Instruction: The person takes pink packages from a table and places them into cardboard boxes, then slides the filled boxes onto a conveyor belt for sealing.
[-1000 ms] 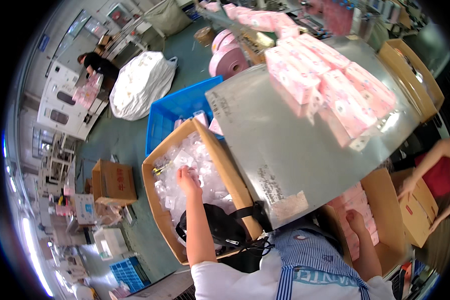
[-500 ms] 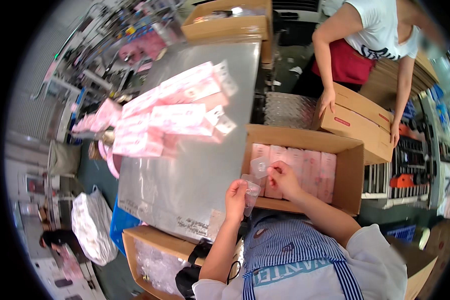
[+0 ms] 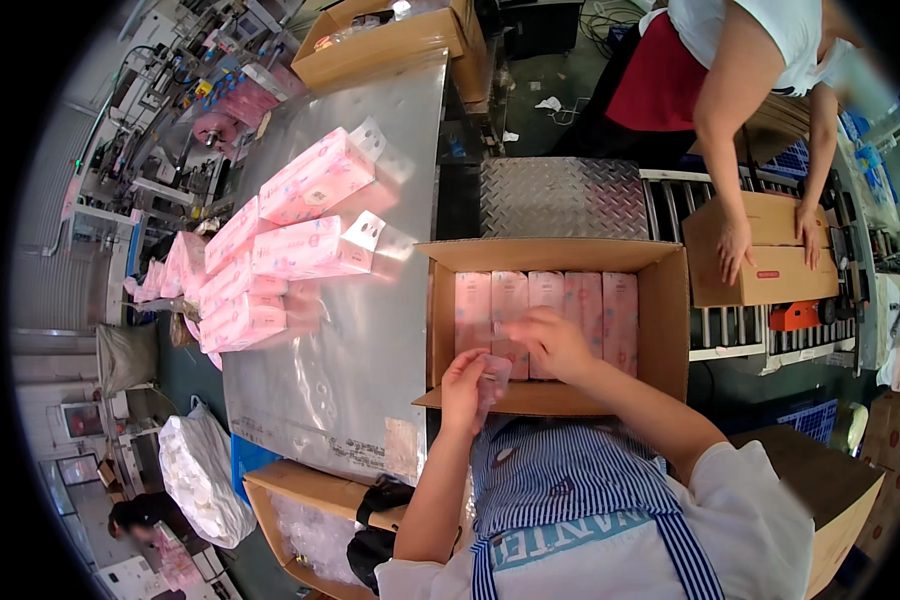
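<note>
My left hand [image 3: 462, 388] is closed on a few clear plastic tabs [image 3: 493, 380] at the near left corner of an open cardboard box [image 3: 558, 400]. Over the box, my right hand [image 3: 558, 345] is somewhat blurred, its fingers drawn together and pointing left. Whatever sits at those fingertips is too smeared to make out. Pink tissue packs [image 3: 620, 320] stand side by side in a row inside the box, partly hidden by my right hand.
More pink tissue packs [image 3: 315, 180], some with white hanging tabs, lie on the metal table [image 3: 360, 330] at left. A carton of clear plastic pieces [image 3: 315, 535] stands at near left. At far right, a co-worker's hands rest on a closed carton [image 3: 770, 275] on a roller conveyor [image 3: 725, 325].
My right hand has moved away from the clear tab it pinched beside my left hand and now reaches over the packs. The co-worker's carton has shifted right along the rollers.
</note>
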The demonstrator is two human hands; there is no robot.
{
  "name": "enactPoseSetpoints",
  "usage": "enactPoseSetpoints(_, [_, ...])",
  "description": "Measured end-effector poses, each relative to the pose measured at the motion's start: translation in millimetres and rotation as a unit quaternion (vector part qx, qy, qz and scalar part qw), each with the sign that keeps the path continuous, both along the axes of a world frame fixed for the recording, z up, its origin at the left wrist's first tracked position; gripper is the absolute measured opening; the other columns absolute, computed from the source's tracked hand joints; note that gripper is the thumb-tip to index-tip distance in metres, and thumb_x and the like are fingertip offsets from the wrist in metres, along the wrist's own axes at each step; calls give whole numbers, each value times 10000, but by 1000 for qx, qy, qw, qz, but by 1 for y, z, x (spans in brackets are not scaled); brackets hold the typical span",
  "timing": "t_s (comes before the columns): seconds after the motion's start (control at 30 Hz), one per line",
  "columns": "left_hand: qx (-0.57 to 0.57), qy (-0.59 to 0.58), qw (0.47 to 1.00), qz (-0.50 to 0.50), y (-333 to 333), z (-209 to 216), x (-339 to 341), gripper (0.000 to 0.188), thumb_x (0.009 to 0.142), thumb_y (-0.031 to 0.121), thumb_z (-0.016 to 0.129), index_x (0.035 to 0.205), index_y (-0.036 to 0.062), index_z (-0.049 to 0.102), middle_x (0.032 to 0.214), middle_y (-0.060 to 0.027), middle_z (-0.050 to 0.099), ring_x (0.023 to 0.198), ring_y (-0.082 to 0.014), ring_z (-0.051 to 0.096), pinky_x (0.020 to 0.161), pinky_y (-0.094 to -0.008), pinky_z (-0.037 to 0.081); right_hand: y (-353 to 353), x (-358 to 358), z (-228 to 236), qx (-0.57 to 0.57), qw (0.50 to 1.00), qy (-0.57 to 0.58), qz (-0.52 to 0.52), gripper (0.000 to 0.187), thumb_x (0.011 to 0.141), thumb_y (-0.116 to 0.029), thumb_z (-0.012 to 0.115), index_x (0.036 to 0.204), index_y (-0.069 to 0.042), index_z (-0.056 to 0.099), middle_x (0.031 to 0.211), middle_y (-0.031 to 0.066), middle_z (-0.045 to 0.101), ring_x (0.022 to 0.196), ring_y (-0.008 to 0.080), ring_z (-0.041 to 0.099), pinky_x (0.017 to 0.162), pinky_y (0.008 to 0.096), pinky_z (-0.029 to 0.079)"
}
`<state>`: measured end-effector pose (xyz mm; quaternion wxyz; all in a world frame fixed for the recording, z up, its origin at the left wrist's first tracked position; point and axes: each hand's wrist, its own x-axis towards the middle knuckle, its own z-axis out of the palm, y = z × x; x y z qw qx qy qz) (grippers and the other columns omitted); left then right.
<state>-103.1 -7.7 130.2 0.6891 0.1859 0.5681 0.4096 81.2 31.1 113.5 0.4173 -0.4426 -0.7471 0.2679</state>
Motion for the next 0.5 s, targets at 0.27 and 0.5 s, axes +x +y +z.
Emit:
enactPoseSetpoints(0.27, [7,34,993,-115,3,-16,-39,201,921,194,515,1057,58,572,664,-41,613,388,-95,456,334,-209,311,2,-2,11,195,941,-188,202,204,735,-225,571,927,-184,627,852,-21,545,830,172,557,697,337,457])
enactPoseSetpoints(0.5, [35,518,838,169,-70,20,-199,276,941,219,444,1108,47,580,808,-86,662,558,-85,475,461,-210,374,-37,-10,-113,-323,822,-404,238,258,798,-237,562,1001,-105,651,951,102,662,899,300,626,756,428,499])
